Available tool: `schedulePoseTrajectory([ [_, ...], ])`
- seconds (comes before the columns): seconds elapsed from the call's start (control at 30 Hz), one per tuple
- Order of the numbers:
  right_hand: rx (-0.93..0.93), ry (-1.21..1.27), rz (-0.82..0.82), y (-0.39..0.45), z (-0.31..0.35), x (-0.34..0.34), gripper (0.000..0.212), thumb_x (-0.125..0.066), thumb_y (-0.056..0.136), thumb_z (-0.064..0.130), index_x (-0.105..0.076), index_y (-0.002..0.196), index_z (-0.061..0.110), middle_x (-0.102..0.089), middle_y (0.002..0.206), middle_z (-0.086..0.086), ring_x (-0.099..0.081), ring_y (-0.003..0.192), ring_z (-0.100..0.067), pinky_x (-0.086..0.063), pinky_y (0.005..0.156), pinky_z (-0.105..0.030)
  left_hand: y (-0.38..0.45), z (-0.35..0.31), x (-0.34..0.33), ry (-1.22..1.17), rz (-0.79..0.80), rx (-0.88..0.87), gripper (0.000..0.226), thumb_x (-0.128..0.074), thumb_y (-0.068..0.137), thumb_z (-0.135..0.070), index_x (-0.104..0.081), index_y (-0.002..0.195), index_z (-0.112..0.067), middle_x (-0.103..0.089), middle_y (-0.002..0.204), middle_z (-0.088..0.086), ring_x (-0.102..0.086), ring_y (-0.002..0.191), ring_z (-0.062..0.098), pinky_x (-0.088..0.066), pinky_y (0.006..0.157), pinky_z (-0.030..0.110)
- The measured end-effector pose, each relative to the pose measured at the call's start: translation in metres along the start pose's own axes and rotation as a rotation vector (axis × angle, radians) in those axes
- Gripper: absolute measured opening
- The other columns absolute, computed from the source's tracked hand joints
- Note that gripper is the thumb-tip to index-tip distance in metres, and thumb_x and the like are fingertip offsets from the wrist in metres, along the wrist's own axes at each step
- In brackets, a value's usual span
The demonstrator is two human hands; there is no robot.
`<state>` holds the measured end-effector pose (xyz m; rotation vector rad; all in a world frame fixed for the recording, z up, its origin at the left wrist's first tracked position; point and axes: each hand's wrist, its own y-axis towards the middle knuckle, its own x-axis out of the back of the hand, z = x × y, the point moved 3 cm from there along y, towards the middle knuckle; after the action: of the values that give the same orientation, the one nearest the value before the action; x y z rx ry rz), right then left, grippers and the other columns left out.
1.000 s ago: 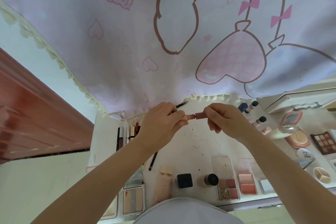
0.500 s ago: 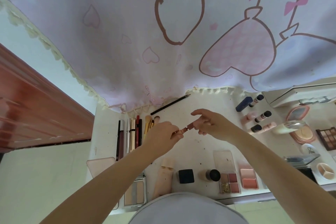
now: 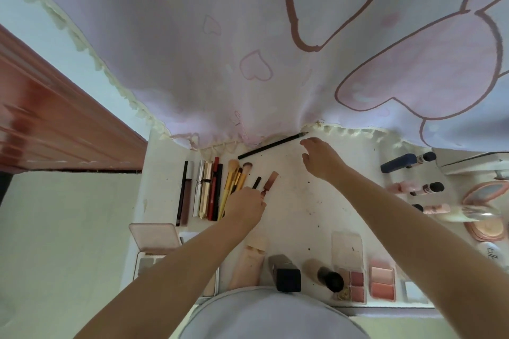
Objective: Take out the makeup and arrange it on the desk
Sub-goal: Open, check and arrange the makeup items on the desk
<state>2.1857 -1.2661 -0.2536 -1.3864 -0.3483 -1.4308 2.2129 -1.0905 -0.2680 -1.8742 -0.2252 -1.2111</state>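
Note:
On the white desk (image 3: 297, 201) my left hand (image 3: 245, 208) pinches the lower end of a pink lip tube (image 3: 271, 181) that lies flat, just right of the yellow-handled brushes (image 3: 234, 183). A short black stick (image 3: 257, 181) pokes out beside the same fingers. My right hand (image 3: 321, 158) hovers farther back with its fingers apart and nothing in it. It is close to the tip of a long black pencil (image 3: 272, 144) lying at the curtain's hem.
A row of lip tubes and pencils (image 3: 205, 190) lies left of the brushes. Palettes (image 3: 351, 275), a black box (image 3: 286, 274), a foundation bottle (image 3: 322, 274) and a beige tube (image 3: 249, 263) line the front edge. Small bottles (image 3: 413, 187) and compacts (image 3: 484, 201) sit right. A pink curtain (image 3: 248, 49) hangs behind.
Both hands held the pink tube together in the air. My left hand has lowered it onto the desk beside the brushes. My right hand let go and moved back toward the black pencil.

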Motion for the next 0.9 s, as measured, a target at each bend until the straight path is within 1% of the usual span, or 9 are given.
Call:
schedulePoseTrajectory([
  [0.13, 0.068, -0.218, -0.001, 0.022, 0.006, -0.005, 0.052, -0.04, 0.091, 0.006, -0.027, 0.141, 0.01, -0.025, 0.149, -0.005, -0.022, 0.138, -0.025, -0.03, 0.107, -0.036, 0.009, 0.009, 0.009, 0.024, -0.024, 0.029, 0.035, -0.035, 0.099, -0.027, -0.058, 0.111, -0.004, -0.054, 0.126, 0.009, -0.059, 0.104, 0.022, -0.047, 0.074, 0.029],
  [0.27, 0.077, -0.412, -0.047, 0.029, 0.009, -0.006, 0.041, -0.041, 0.086, 0.002, -0.045, 0.127, 0.008, -0.045, 0.129, -0.01, -0.04, 0.12, -0.027, -0.035, 0.097, -0.033, 0.01, 0.02, 0.011, 0.018, -0.011, 0.048, 0.036, -0.036, 0.099, -0.03, -0.058, 0.11, -0.005, -0.06, 0.114, 0.01, -0.06, 0.102, 0.024, -0.048, 0.075, 0.031],
  [0.4, 0.097, -0.394, -0.055, 0.02, 0.001, -0.01, 0.033, -0.038, 0.086, -0.001, -0.052, 0.115, 0.006, -0.052, 0.114, -0.01, -0.047, 0.109, -0.026, -0.038, 0.09, -0.031, 0.005, 0.028, 0.01, 0.015, -0.087, 0.048, 0.035, -0.036, 0.098, -0.032, -0.053, 0.115, -0.007, -0.055, 0.118, 0.009, -0.057, 0.106, 0.023, -0.044, 0.074, 0.029],
  [0.57, 0.107, -0.251, -0.055, -0.017, -0.013, -0.011, 0.019, -0.035, 0.094, 0.009, -0.048, 0.107, 0.004, -0.057, 0.104, -0.01, -0.055, 0.091, -0.027, -0.034, 0.067, -0.027, 0.002, 0.019, 0.019, 0.086, -0.226, -0.046, 0.042, -0.038, 0.096, -0.03, -0.038, 0.133, -0.009, -0.035, 0.14, 0.01, -0.03, 0.133, 0.027, -0.04, 0.099, 0.033],
  [0.6, 0.117, -0.22, -0.054, -0.027, -0.015, -0.007, 0.02, -0.034, 0.096, 0.011, -0.048, 0.108, 0.004, -0.057, 0.104, -0.01, -0.056, 0.088, -0.027, -0.036, 0.066, -0.028, 0.001, 0.015, 0.025, 0.097, -0.279, -0.082, 0.045, -0.047, 0.093, -0.029, -0.041, 0.132, -0.009, -0.041, 0.135, 0.01, -0.037, 0.128, 0.028, -0.039, 0.099, 0.036],
  [0.67, 0.151, -0.159, -0.039, -0.046, -0.016, 0.003, 0.022, -0.033, 0.096, 0.014, -0.048, 0.108, 0.003, -0.057, 0.101, -0.009, -0.052, 0.078, -0.025, -0.038, 0.065, -0.028, -0.002, 0.003, 0.038, 0.085, -0.518, -0.213, 0.046, -0.07, 0.074, -0.032, -0.06, 0.113, -0.009, -0.061, 0.109, 0.01, -0.059, 0.103, 0.027, -0.051, 0.083, 0.037],
  [0.77, 0.232, -0.057, 0.009, -0.073, -0.004, 0.02, 0.022, -0.035, 0.095, 0.013, -0.05, 0.109, 0.003, -0.052, 0.092, -0.004, -0.045, 0.072, -0.018, -0.034, 0.064, -0.023, -0.007, -0.021, 0.053, 0.13, -0.658, -0.402, 0.028, -0.049, 0.074, -0.037, -0.066, 0.082, -0.017, -0.066, 0.075, -0.002, -0.063, 0.069, 0.014, -0.051, 0.058, 0.021],
  [0.83, 0.273, -0.029, 0.016, -0.085, 0.004, 0.035, 0.025, -0.036, 0.095, 0.014, -0.049, 0.114, 0.005, -0.055, 0.097, -0.005, -0.046, 0.075, -0.017, -0.034, 0.067, -0.022, -0.013, -0.033, 0.068, 0.159, -0.671, -0.5, 0.027, -0.047, 0.078, -0.032, -0.064, 0.063, -0.017, -0.056, 0.052, -0.005, -0.052, 0.04, 0.01, -0.037, 0.041, 0.014],
  [0.9, 0.261, -0.072, 0.039, -0.093, 0.007, 0.054, 0.025, -0.035, 0.097, 0.021, -0.051, 0.112, 0.009, -0.057, 0.091, -0.004, -0.049, 0.073, -0.017, -0.034, 0.065, -0.024, -0.019, -0.035, 0.077, 0.154, -0.698, -0.554, 0.033, -0.041, 0.08, -0.029, -0.062, 0.059, -0.015, -0.05, 0.046, -0.004, -0.043, 0.031, 0.011, -0.028, 0.032, 0.013],
])
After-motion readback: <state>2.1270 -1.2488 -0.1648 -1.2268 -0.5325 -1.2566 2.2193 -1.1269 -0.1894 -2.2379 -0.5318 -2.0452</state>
